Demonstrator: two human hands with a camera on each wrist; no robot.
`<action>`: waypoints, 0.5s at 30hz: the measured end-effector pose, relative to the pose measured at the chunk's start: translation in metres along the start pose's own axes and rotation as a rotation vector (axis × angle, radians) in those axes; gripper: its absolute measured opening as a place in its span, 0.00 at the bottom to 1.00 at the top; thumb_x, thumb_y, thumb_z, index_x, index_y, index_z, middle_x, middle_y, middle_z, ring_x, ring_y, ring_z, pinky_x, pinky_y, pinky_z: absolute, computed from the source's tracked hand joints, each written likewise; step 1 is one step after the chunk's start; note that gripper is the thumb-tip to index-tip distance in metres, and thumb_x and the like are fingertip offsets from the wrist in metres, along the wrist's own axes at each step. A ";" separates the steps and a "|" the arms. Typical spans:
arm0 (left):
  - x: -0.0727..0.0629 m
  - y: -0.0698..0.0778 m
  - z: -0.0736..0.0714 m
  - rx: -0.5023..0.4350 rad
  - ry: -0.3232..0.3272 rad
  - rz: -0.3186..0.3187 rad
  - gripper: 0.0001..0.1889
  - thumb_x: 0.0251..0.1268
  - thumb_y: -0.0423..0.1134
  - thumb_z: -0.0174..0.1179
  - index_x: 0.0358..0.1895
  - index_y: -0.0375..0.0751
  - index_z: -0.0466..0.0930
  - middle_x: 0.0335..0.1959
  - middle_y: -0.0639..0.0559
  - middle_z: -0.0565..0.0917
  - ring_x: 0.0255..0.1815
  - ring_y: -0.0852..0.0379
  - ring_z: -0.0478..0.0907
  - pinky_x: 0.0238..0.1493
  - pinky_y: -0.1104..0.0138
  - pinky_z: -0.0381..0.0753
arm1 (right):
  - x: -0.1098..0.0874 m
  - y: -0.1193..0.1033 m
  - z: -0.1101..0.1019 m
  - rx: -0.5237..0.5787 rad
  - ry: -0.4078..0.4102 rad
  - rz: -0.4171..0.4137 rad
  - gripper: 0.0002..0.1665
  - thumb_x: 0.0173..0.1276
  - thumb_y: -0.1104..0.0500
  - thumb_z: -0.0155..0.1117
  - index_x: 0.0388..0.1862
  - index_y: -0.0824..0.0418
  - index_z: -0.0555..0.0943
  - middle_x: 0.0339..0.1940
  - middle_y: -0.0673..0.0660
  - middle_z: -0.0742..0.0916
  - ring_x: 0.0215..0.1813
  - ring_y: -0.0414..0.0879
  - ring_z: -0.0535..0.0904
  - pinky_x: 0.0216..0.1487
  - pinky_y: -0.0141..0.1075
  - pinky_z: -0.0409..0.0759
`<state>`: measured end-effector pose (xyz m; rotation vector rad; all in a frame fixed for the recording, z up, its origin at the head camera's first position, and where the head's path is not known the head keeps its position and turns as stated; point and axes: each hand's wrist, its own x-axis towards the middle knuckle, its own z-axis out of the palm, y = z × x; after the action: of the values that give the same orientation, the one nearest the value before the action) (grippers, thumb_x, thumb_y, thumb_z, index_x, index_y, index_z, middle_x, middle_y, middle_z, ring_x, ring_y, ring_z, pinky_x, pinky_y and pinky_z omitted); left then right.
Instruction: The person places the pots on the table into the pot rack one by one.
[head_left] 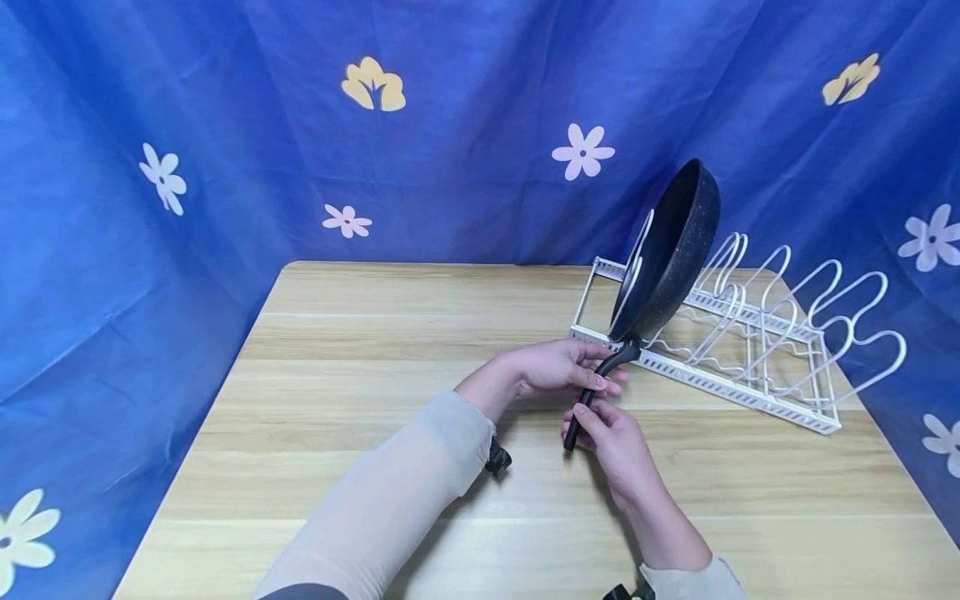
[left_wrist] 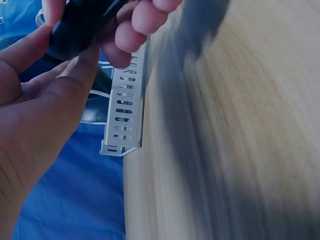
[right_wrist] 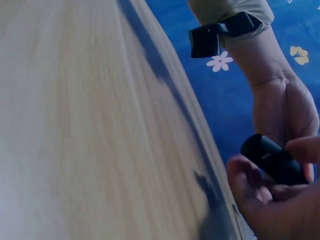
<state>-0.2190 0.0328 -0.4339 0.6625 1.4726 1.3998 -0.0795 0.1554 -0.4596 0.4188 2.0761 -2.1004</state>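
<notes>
A black speckled frying pan (head_left: 693, 242) stands on edge in the left part of a white wire rack (head_left: 738, 387), between its upright loops. Its black handle (head_left: 617, 358) slopes down toward the person, over the front rail. My left hand (head_left: 558, 365) holds the handle near its middle, thumb on top and fingers beneath. Lower down, my right hand (head_left: 621, 442) pinches the handle close to its end. In the right wrist view the rounded handle tip (right_wrist: 260, 147) pokes out between thumb and fingers. The left wrist view has the dark handle (left_wrist: 82, 27) between the left thumb and fingers.
The rack's several other wire loops (head_left: 840, 325) rise to the right of the pan. A light wood table (head_left: 360, 400) lies under everything. Behind and beside it hangs a blue cloth (head_left: 465, 150) with flower prints. A black wrist camera (head_left: 497, 458) sits under the left sleeve.
</notes>
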 end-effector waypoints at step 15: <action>0.002 -0.008 0.005 0.181 0.229 0.011 0.30 0.74 0.27 0.66 0.77 0.35 0.74 0.67 0.33 0.86 0.60 0.56 0.86 0.65 0.73 0.80 | 0.014 0.004 -0.003 -0.296 0.106 -0.023 0.18 0.81 0.65 0.65 0.62 0.76 0.84 0.50 0.68 0.93 0.42 0.37 0.87 0.47 0.30 0.90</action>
<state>-0.2140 0.0353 -0.4414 0.6389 1.7945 1.3979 -0.0909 0.1591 -0.4677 0.4731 2.4133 -1.7747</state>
